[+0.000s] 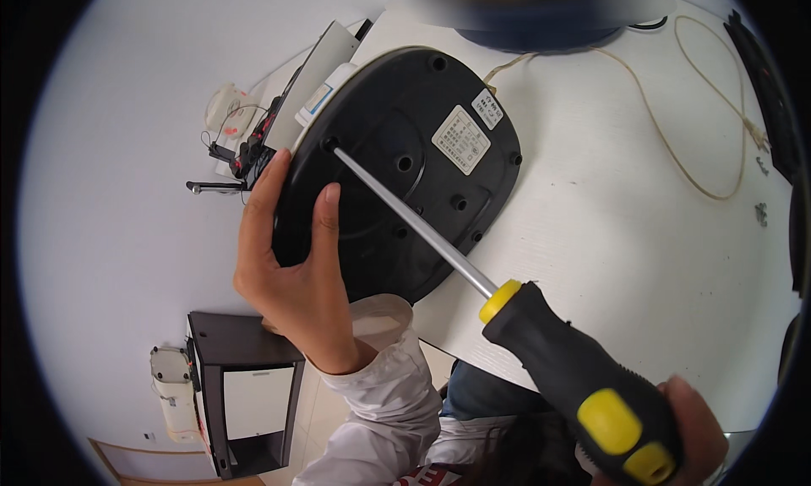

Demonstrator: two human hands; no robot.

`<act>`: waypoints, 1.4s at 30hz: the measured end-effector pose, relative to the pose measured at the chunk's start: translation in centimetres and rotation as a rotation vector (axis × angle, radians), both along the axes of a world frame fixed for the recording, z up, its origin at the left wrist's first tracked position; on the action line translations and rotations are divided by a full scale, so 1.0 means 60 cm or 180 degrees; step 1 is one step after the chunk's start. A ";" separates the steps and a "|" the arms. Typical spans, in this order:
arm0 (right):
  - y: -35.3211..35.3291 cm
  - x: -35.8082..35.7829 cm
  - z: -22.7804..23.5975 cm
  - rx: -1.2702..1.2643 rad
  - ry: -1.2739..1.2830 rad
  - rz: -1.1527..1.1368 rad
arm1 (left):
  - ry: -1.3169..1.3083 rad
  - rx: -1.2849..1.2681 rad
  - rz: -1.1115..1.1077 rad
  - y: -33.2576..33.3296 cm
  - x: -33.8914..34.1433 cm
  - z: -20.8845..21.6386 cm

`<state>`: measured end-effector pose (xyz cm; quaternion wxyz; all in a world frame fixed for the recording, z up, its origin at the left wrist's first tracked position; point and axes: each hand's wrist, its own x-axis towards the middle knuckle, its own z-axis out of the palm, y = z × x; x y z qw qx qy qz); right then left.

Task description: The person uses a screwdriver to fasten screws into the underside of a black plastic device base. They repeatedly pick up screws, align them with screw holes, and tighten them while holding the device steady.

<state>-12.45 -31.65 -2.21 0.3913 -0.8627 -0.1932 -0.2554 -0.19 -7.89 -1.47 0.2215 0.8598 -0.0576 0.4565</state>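
A black plastic appliance base [363, 106] with screw holes and two white labels is tilted up, its underside towards me. My left hand [291, 258] grips its left edge, thumb on the underside and fingers along the rim. In my right hand [697, 431], partly hidden by the handle, is a screwdriver [549, 342] with a black and yellow grip. Its long metal shaft slants up to the left, and the tip sits at a screw hole near the base's upper left edge. Whether a screw is inside cannot be made out.
The base is over a white table [608, 232]. A dark blue rounded object [532, 36] stands at the far edge. A beige cord [650, 135] with a plug loops on the right, near small screws [761, 214]. A dark cabinet [241, 342] stands lower left.
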 end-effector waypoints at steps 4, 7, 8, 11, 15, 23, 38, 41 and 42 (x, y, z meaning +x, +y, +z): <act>0.002 0.011 -0.001 0.0120 0.0224 -0.0321 | -0.0020 0.0046 -0.0040 0.002 0.000 0.001; 0.029 0.026 -0.009 0.1015 -0.0211 -0.0745 | -0.0043 0.0078 -0.0004 -0.001 0.001 0.002; 0.031 0.030 -0.009 0.1148 -0.0366 -0.0628 | -0.0043 0.0065 -0.0007 0.001 0.001 0.002; 0.006 0.042 -0.004 0.1000 -0.0564 0.0527 | -0.0022 0.0039 0.0009 0.000 0.001 0.001; 0.028 0.009 -0.026 0.1851 -0.0159 0.0638 | 0.0008 0.0110 0.0007 0.002 0.000 0.002; 0.003 0.011 -0.010 0.0573 0.0257 -0.0527 | -0.0069 0.0348 0.0043 0.012 0.000 0.000; 0.001 0.009 -0.001 0.1090 0.0486 -0.0244 | -0.0035 0.0074 -0.0089 0.002 0.002 -0.001; -0.020 -0.004 0.005 0.1203 0.0858 0.0634 | -0.0010 0.0020 -0.0063 0.001 -0.003 0.002; -0.012 -0.010 0.007 0.1269 0.0859 0.0645 | -0.0019 -0.0009 -0.0064 -0.001 -0.003 0.003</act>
